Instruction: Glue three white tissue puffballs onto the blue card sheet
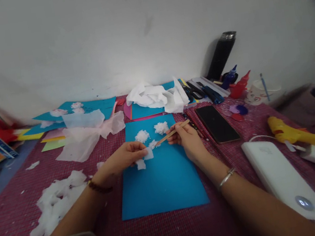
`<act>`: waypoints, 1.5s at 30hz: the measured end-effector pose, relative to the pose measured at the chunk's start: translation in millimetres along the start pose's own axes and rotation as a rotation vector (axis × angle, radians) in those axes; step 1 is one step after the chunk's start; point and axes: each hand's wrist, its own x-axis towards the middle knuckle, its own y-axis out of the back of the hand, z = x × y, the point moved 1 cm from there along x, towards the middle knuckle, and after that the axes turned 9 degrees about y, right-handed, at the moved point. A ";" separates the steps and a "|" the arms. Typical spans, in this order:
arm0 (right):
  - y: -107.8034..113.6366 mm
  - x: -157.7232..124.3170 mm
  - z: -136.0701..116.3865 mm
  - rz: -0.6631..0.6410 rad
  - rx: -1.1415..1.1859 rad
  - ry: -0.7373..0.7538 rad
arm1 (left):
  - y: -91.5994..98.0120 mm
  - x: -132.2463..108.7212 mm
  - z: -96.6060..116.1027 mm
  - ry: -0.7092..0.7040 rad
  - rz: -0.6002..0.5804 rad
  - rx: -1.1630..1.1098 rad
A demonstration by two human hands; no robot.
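Observation:
A blue sheet of paper [162, 189] lies in front of me, with two fluffy white tufts [142, 136] near its far end and a smaller white tuft [153, 145] between my hands. My left hand [131, 153] pinches a small piece of white tissue paper [149, 153] over the sheet's left side. Another tissue scrap [141, 164] lies just below those fingers. Between the fingers of my right hand [185, 136] is a thin wooden stick [173, 132], its tip touching or just above the small tuft.
Torn tissue [60, 201] is heaped at left, larger tissue sheets [85, 135] behind. Crumpled white paper [157, 96] and scissors [195, 90] stand at the back. Rightward are a phone [217, 123], a white power bank [286, 177], a yellow glue gun [304, 136] and a black bottle [222, 55].

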 end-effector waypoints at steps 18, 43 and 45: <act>-0.8 -1.6 -1.0 -0.009 -0.046 0.051 | -29.2 20.8 -3.5 -0.201 0.236 0.130; -12.0 -17.8 -20.7 -0.092 -0.202 0.251 | -28.2 29.5 -11.3 -0.206 0.253 0.090; -13.9 -20.8 -18.9 -0.129 -0.264 0.281 | -28.9 29.0 -10.3 -0.214 0.271 0.105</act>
